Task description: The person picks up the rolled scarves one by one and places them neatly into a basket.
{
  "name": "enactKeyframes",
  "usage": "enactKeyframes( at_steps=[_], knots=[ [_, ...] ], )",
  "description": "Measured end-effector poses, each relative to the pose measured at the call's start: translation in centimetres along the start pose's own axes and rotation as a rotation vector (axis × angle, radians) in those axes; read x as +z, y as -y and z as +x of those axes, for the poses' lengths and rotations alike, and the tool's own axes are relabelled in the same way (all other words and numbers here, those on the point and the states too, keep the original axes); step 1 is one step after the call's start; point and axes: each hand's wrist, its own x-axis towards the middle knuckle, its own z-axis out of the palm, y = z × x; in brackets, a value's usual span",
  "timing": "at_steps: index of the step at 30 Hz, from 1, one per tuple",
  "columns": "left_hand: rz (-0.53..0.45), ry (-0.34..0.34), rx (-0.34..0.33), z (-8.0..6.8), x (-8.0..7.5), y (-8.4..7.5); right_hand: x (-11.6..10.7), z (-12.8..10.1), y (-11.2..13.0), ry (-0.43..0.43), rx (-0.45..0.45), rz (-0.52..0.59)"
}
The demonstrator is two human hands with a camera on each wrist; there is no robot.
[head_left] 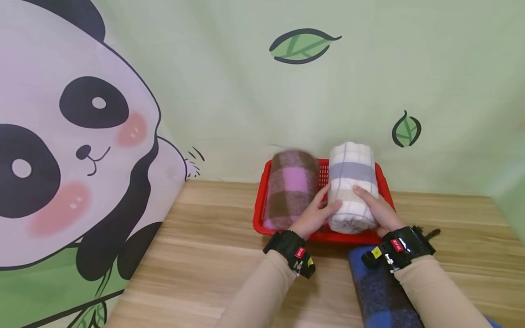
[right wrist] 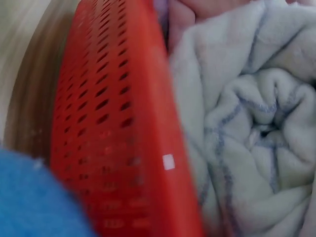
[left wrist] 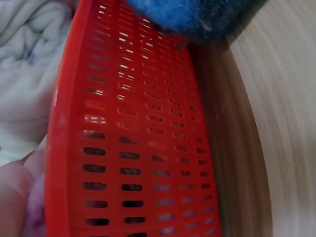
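A white plaid scarf (head_left: 353, 182), rolled into a thick cylinder with grey-blue stripes, lies in the right half of a red plastic basket (head_left: 260, 214). My left hand (head_left: 313, 216) holds its left side and my right hand (head_left: 381, 212) its right side, thumbs on top. In the right wrist view the coiled end of the white scarf (right wrist: 266, 133) sits just inside the basket wall (right wrist: 118, 98). To the left of the left hand, a rolled pink and brown checked scarf (head_left: 292, 187) fills the basket's other half. The fingers under the white roll are hidden.
A blue and dark checked scarf (head_left: 379, 291) lies on the wooden table (head_left: 197, 255) in front of the basket, partly under the right forearm. Behind the basket rises a pale green backdrop (head_left: 229, 91) with a painted panda (head_left: 94, 136).
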Motion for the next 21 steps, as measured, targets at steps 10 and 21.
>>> enactKeyframes(
  at_steps=[10,21],
  knots=[
    [-0.306,0.120,-0.221,0.6,-1.5,0.1,-0.4,0.8,-0.9,0.016,0.120,0.026],
    [-0.200,0.075,-0.289,1.0,-1.0,0.2,-0.7,1.7,-1.8,0.063,0.175,-0.026]
  ],
)
